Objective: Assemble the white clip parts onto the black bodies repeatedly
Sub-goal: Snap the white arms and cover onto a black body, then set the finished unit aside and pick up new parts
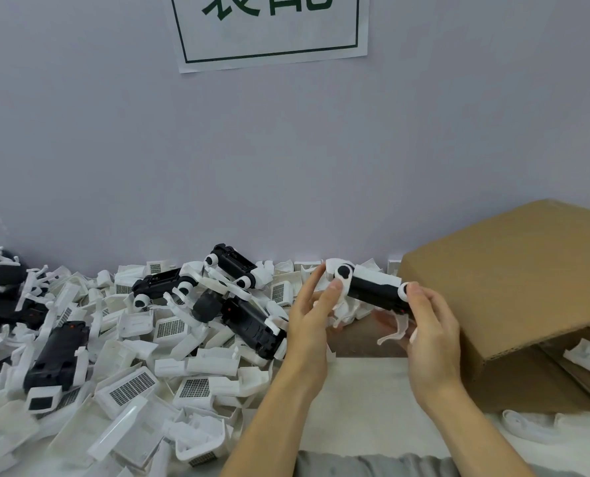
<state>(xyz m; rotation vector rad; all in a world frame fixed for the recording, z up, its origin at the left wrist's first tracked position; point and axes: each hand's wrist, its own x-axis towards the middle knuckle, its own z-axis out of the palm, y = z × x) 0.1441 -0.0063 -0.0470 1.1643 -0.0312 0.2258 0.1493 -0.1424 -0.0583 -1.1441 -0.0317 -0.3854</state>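
Body (373,290), black with white fittings, lay between your two hands, lifted clear of the tabletop (366,401) and held in front of the pale wall. Its long axis ran from upper left to lower right, sloping gently down toward the cardboard box (514,297). Your left hand (312,315) gripped the upper-left end, with the thumb pressed against the white clip part (335,270) beside its round black cap, fingers curled behind; your right hand (428,325) was closed round the lower-right end, with the thumb by the small white cap there. A thin white arm (395,330) hung below the body near your right palm; you could not have told from this view whether it was seated or only dangling. Both hands touched the piece, so neither had any reach to make; the left was the nearer to the clip under work, and the seating push would have run, as a judgement, along the body's axis from the left end toward the right, with the right hand acting as the stop. The pile of loose white parts (142,383) and other black bodies (56,356) lay to your left, well apart from the right hand and near the left forearm, so the next pick would likely have fallen to the left hand. The box stood just beside the right hand, open side toward you.
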